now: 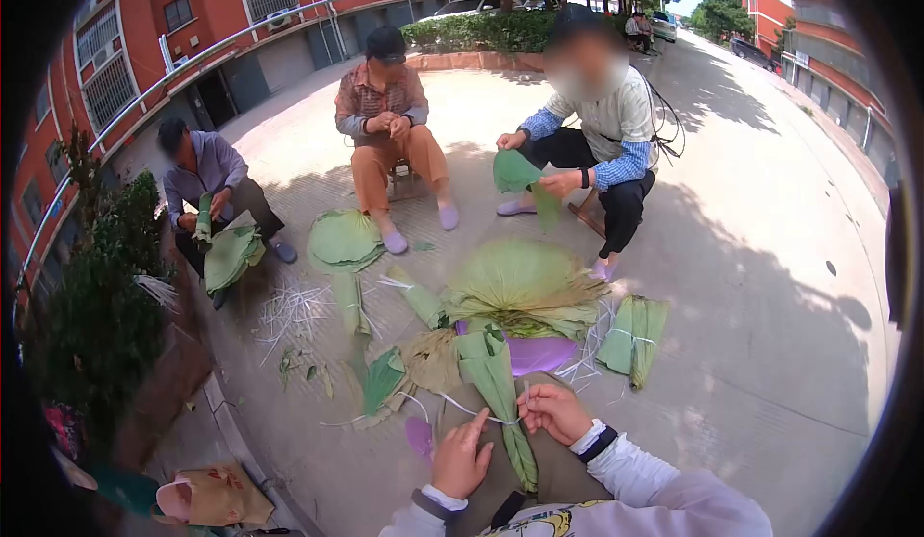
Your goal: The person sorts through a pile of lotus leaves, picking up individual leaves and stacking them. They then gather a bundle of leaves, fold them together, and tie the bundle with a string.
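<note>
A folded bundle of green leaves [491, 378] lies lengthwise across my lap. A thin white tie [496, 420] runs around its middle. My left hand [460, 455] is at the bundle's left side, fingers pointing at the tie, with the tie's loose end stretching off to the left. At the right side, my right hand [555, 412] has its fingers pinched on the other end of the tie. Just beyond the bundle, a large stack of leaves [525, 282] rests over something purple [539, 354].
Three seated people handle leaves or sit with hands together ahead. Tied bundles [633, 340] and a leaf pile [345, 241] lie on the pavement, with scattered white strips [294, 314] at the left. A paper bag [229, 495] stands at the lower left, below bushes [91, 296].
</note>
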Available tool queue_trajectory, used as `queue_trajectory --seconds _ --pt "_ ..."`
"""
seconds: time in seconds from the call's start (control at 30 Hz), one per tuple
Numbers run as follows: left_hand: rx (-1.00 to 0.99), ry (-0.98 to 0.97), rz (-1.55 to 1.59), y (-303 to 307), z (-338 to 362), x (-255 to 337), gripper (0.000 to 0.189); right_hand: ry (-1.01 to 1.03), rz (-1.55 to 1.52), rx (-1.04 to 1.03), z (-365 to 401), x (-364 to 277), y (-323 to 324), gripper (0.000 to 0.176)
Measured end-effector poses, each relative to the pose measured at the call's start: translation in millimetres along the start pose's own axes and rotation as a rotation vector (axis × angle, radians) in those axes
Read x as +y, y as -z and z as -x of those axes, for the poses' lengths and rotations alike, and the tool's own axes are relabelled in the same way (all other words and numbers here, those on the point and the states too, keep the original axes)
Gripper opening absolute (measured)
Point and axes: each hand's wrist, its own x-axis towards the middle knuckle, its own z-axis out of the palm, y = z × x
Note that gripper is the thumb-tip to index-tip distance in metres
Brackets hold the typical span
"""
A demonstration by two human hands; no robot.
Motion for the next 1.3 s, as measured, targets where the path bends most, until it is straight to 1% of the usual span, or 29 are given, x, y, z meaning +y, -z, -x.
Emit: queue_trajectory --seconds 0.07,0.17,0.2,0.3,0.33,0.43,0.47,0.57,0.6,0.7,0.77,0.8,0.83,0.9,0.97,1.07,1.13,1.17,1.2,1.27,1.3 --pt "0.02 0.103 0.057 -7.3 -5.8 -5.7 0.045 0.001 -0.001 -0.007 2.3 3.1 1.6 0.018" --pt "0.024 0.155 -0.072 -8.3 -17.5 -7.4 0.038 0.009 -0.002 -0.013 3.3 3.5 2.5 0.018" --pt "0.041 0.152 -0.111 -9.6 -20.2 -9.5 0.029 0.009 -0.003 -0.014 4.1 3.7 2.2 0.018" --pt "0.106 0.118 -0.125 -7.5 -23.9 -10.4 0.022 0.001 -0.009 -0.023 4.9 2.9 2.6 0.018" --pt "0.214 0.036 -0.168 -4.0 -27.8 -8.2 0.022 0.001 -0.002 -0.021 5.2 3.6 3.2 0.018" --pt "0.126 0.24 0.296 13.3 -32.5 26.0 0.023 0.014 0.051 -0.021 10.1 2.9 -1.7 0.017" --pt "0.026 0.336 0.46 6.2 -30.8 18.7 0.022 0.029 0.077 -0.013 12.7 -1.1 -6.8 0.015" --pt "-0.111 0.196 0.462 -14.6 -32.8 16.0 0.025 0.15 0.44 -0.123 11.7 -21.2 -27.5 0.013" --pt "-0.132 0.12 0.413 -20.9 -33.3 13.0 0.023 0.168 0.516 -0.164 8.0 -24.3 -30.1 0.014" --pt "-0.069 0.033 0.267 -22.0 -35.5 8.8 0.019 0.063 0.724 -0.231 -2.0 -46.2 -42.0 0.022" --pt "-0.148 0.212 0.494 -21.2 -34.7 -0.3 0.018 0.31 1.19 -0.164 -20.1 -80.8 -51.3 0.043" --pt "-0.188 0.31 0.612 -22.0 -32.2 -4.7 0.018 0.374 1.209 -0.15 -30.6 -104.8 -64.1 0.052" --pt "-0.165 0.347 0.692 -22.0 -30.9 -7.3 0.018 0.437 1.224 -0.131 -46.0 -127.6 -76.3 0.062" --pt "-0.13 0.418 0.855 -21.1 -31.9 -10.0 0.018 0.758 1.248 -0.104 -103.4 -154.0 -72.9 0.072" --pt "-0.063 0.438 0.937 -20.0 -29.8 -9.3 0.018 0.794 1.132 0.006 -125.7 -187.0 -94.4 0.057" --pt "0.048 0.42 0.994 -13.2 -26.3 -11.2 0.017 0.689 0.97 -0.039 -107.7 -192.5 -118.7 0.036" --pt "0.102 0.393 1.003 -10.3 -19.5 -8.4 0.017 0.427 0.937 -0.107 -70.3 -160.3 -114.1 0.027" --pt "0.105 0.388 0.99 -7.7 -17.0 -7.5 0.016 0.361 1.064 -0.15 -60.6 -132.9 -96.2 0.025" --pt "0.107 0.381 0.979 -5.8 -15.8 -5.7 0.016 0.451 1.261 -0.228 -49.7 -102.4 -75.9 0.022" --pt "0.103 0.358 0.965 -5.9 -13.7 -4.0 0.016 0.348 1.394 -0.273 -23.0 -56.4 -47.6 0.021" --pt "0.095 0.347 0.959 -4.6 -12.4 -2.6 0.016 0.37 1.333 -0.27 -12.8 -42.8 -44.2 0.021"
